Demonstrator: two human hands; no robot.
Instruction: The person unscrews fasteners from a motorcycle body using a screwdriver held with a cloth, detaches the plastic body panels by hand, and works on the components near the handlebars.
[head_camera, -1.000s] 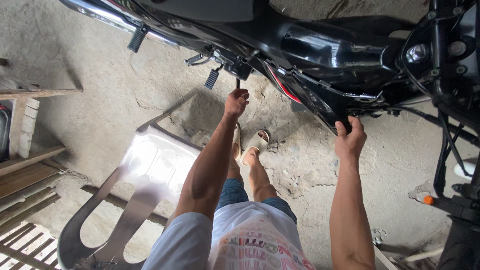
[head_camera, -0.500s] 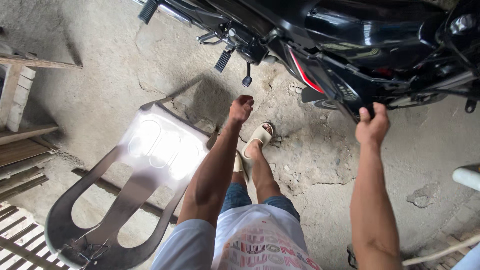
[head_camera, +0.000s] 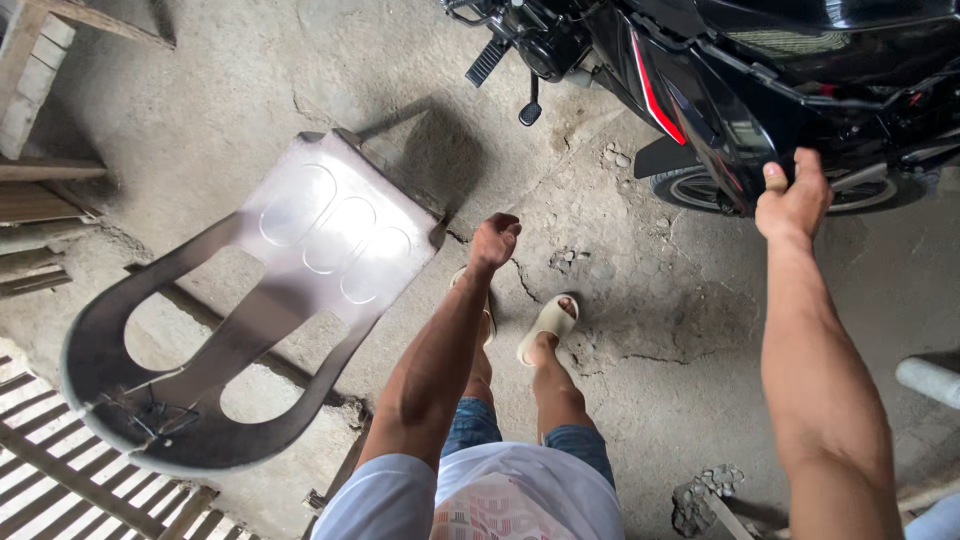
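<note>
No packages or signs in view; the only marking is a red stripe (head_camera: 655, 90) running down the glossy black side panel (head_camera: 735, 120) of the black motorcycle (head_camera: 800, 70) at top right.

Right hand (head_camera: 795, 195) is raised to the lower edge of that panel, thumb up on the panel's face, other fingers curled under the edge and mostly hidden, so how tight the hold is cannot be told. The hand touches the bike just above the front part of a black tyre with silver rim (head_camera: 690, 190).

Left hand (head_camera: 493, 243) hangs free over the cracked grey concrete floor (head_camera: 620, 330), fingers curled loosely inward into a half fist, holding nothing and touching nothing. It sits between the motorcycle and a dark grey plastic chair (head_camera: 240, 330), which lies tipped over on the floor at left, backrest cut-outs facing up, just beside the left forearm.

Below the left hand are the person's feet in pale cream slide sandals (head_camera: 548, 325). A black footpeg and lever (head_camera: 528, 105) hang under the engine, well apart from both hands. Wooden slats (head_camera: 60, 470) at bottom left, wooden planks (head_camera: 40, 190) at far left.
</note>
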